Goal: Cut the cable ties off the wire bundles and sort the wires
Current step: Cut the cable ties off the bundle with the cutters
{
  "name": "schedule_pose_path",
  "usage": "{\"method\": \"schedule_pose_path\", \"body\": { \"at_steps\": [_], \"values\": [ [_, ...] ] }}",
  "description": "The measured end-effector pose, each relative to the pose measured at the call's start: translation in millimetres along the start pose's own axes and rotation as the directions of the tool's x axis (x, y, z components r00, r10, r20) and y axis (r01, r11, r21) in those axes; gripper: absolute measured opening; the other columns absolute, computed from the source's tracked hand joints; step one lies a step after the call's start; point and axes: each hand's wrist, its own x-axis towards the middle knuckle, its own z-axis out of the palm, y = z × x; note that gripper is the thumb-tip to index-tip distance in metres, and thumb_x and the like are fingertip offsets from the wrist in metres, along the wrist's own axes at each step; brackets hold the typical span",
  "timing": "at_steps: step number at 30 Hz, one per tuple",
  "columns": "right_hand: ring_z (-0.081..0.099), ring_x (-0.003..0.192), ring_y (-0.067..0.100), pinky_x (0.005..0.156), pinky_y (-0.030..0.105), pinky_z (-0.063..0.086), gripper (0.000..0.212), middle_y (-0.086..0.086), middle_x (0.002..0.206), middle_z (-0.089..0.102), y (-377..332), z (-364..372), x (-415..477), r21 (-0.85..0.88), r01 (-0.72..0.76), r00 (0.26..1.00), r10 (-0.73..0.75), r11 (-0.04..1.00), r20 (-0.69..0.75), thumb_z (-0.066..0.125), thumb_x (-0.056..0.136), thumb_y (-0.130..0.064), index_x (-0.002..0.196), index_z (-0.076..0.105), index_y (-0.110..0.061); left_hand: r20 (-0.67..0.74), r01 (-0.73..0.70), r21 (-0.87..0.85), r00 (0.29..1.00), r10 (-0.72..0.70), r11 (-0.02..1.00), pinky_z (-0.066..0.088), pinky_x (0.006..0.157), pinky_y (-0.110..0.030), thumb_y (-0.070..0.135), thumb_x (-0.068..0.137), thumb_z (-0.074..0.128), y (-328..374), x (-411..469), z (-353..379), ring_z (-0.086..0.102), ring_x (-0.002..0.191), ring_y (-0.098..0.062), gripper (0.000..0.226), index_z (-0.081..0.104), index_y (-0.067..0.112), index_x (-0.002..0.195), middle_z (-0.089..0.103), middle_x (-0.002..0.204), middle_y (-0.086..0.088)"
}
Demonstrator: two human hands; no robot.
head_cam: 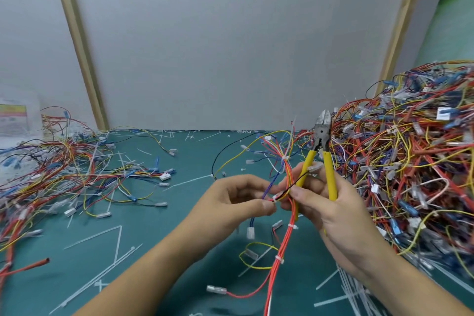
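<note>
Right grip [331, 210] clenches the cutters [321, 133]; left grip [238, 200] pinches the bundle [282, 246]. On the bench [154, 251] a big heap [410, 161] of wires fills the right side, and a looser spread [64, 174] the left. Held between both hands, the bundle runs from the near edge up toward the far edge. Its white tie [275, 198] sits between the thumbs, below and left of the upward-pointing jaws. The cutters likely need tipping down and leftward.

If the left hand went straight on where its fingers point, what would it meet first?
Probably the right hand holding the cutters, just past the wire bundle that the left hand pinches; depth between them is unclear.
</note>
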Motion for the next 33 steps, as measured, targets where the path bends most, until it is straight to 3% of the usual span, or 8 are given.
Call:
{"method": "schedule_pose_path", "body": {
  "at_steps": [5,8,11,14,18,25,29,33],
  "values": [
    [0.070,0.073,0.023,0.068,0.031,0.060,0.022,0.012,0.082,0.074,2.3,-1.2,1.1,-0.104,0.014,0.998,-0.020,0.995,-0.064,0.056,0.089,0.015,0.099,0.061,-0.005,-0.089,-0.096,0.214,0.989,0.117,0.972,0.047,0.076,-0.012,0.005,0.086,0.074,0.8,0.4,-0.3,0.066,0.085,-0.004,0.012,0.071,0.014,0.093,0.074,0.090,0.005],
    [0.072,0.078,0.024,0.074,0.036,0.061,0.025,0.013,0.085,0.075,3.4,-1.0,1.6,-0.152,0.034,0.994,-0.050,0.988,-0.101,0.057,0.091,0.013,0.098,0.063,-0.009,-0.256,-0.187,0.598,0.877,0.406,0.780,0.040,0.080,-0.011,0.020,0.083,0.079,-3.9,-0.7,3.0,0.060,0.088,-0.004,0.016,0.065,0.020,0.092,0.066,0.087,0.010],
    [0.072,0.082,0.024,0.080,0.044,0.059,0.028,0.012,0.086,0.075,3.6,-1.2,3.3,-0.146,0.061,0.984,-0.084,0.987,-0.160,0.058,0.091,0.011,0.095,0.065,-0.015,-0.200,-0.259,0.725,0.808,0.554,0.638,0.035,0.062,-0.012,0.037,0.083,0.070,-5.2,-2.4,5.0,0.052,0.065,-0.007,0.019,0.061,0.022,0.075,0.054,0.065,0.009],
    [0.072,0.086,0.024,0.079,0.042,0.058,0.030,0.011,0.087,0.075,6.0,-0.6,3.6,-0.127,0.081,0.977,-0.104,0.989,-0.185,0.061,0.089,0.009,0.094,0.066,-0.021,-0.131,-0.098,0.452,0.976,0.175,0.887,0.040,0.051,-0.018,0.044,0.088,0.068,-4.4,-1.7,13.6,0.052,0.055,-0.006,0.028,0.072,0.018,0.076,0.064,0.063,0.001],
    [0.072,0.091,0.023,0.077,0.033,0.058,0.035,0.011,0.092,0.076,10.4,3.4,1.0,-0.141,0.087,0.984,-0.107,0.986,-0.145,0.065,0.088,0.004,0.089,0.068,-0.031,-0.133,0.184,-0.021,0.974,-0.185,0.983,0.044,0.044,-0.022,0.041,0.086,0.069,-7.2,2.3,17.3,0.056,0.059,-0.011,0.029,0.077,0.014,0.091,0.072,0.081,0.002],
    [0.069,0.078,0.013,0.065,0.027,0.058,0.032,0.000,0.084,0.073,11.9,5.1,0.2,-0.329,0.014,0.996,-0.041,0.944,-0.076,0.071,0.084,0.004,0.087,0.069,-0.028,-0.302,0.049,-0.149,0.949,-0.092,0.988,0.054,0.059,-0.021,0.028,0.072,0.076,-8.7,5.3,7.0,0.070,0.072,-0.013,0.024,0.071,0.009,0.085,0.074,0.079,-0.005],
    [0.066,0.075,0.015,0.061,0.026,0.057,0.006,0.006,0.084,0.069,-8.3,-10.1,3.5,-0.462,-0.059,0.992,0.000,0.885,-0.126,0.074,0.086,-0.021,0.091,0.070,-0.023,-0.416,-0.073,-0.150,0.909,0.004,0.986,0.059,0.070,-0.026,0.010,0.086,0.071,-5.9,6.8,-0.3,0.073,0.079,-0.018,0.003,0.070,0.008,0.087,0.075,0.082,-0.012],
    [0.058,0.066,0.013,0.056,0.026,0.052,0.041,0.011,0.079,0.067,-31.9,-11.9,3.9,-0.559,-0.011,0.998,0.044,0.829,0.046,0.062,0.082,-0.057,0.085,0.072,-0.017,-0.439,-0.151,-0.167,0.896,0.064,0.974,0.059,0.070,-0.026,0.006,0.087,0.070,-2.7,6.4,-6.7,0.073,0.076,-0.021,0.011,0.068,-0.001,0.095,0.074,0.081,-0.016]
  ]
}}
